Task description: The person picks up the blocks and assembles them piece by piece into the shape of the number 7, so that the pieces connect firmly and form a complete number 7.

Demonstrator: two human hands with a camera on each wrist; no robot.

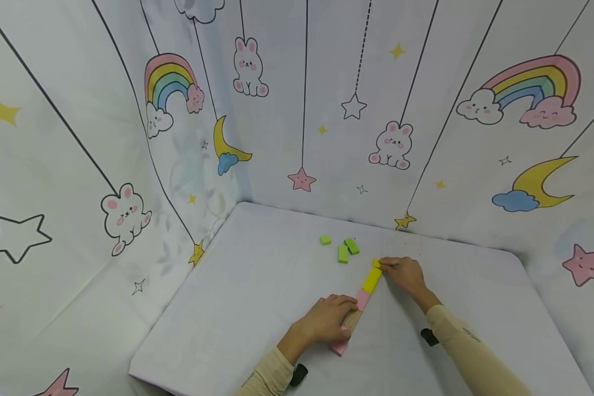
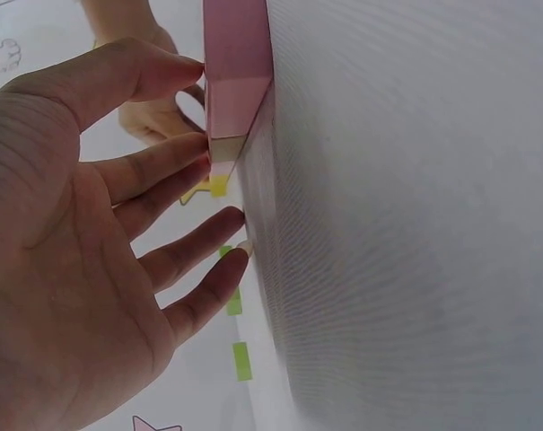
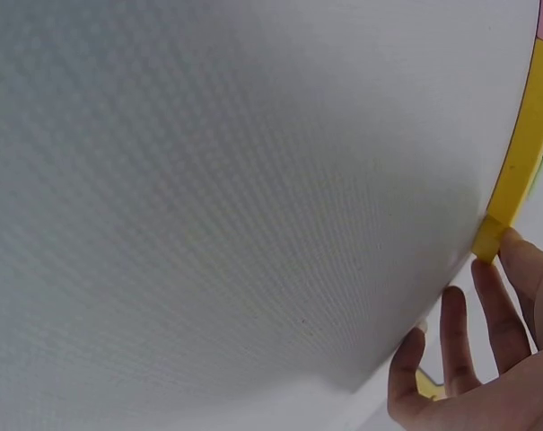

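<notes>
A person is bending to close work on a white tabletop (image 1: pixel 257 275), where a slender row of coloured blocks is running diagonally under both hands. The right hand (image 1: pixel 406 273) is pinching a small yellow block (image 1: pixel 377 263) between thumb and finger at the row's far end, where it is meeting a longer yellow block (image 1: pixel 371 280). The left hand (image 1: pixel 322 322) is resting loosely, fingers extended and tips touching the row, around a wood-coloured block (image 1: pixel 352 320) that is sitting between a far pink block (image 1: pixel 363 298) and a near pink block (image 1: pixel 339 347). Three green blocks (image 1: pixel 343 253) are lying just to the left of the far end.

From here, the likeliest upset is looking like a crooked line: a push on the yellow end could be travelling down the row and buckling it at a joint. The left fingertips, braced rather than clasping, might be letting a piece skid on the smooth-looking surface. A hasty right-hand release could be tugging the end block askew.
</notes>
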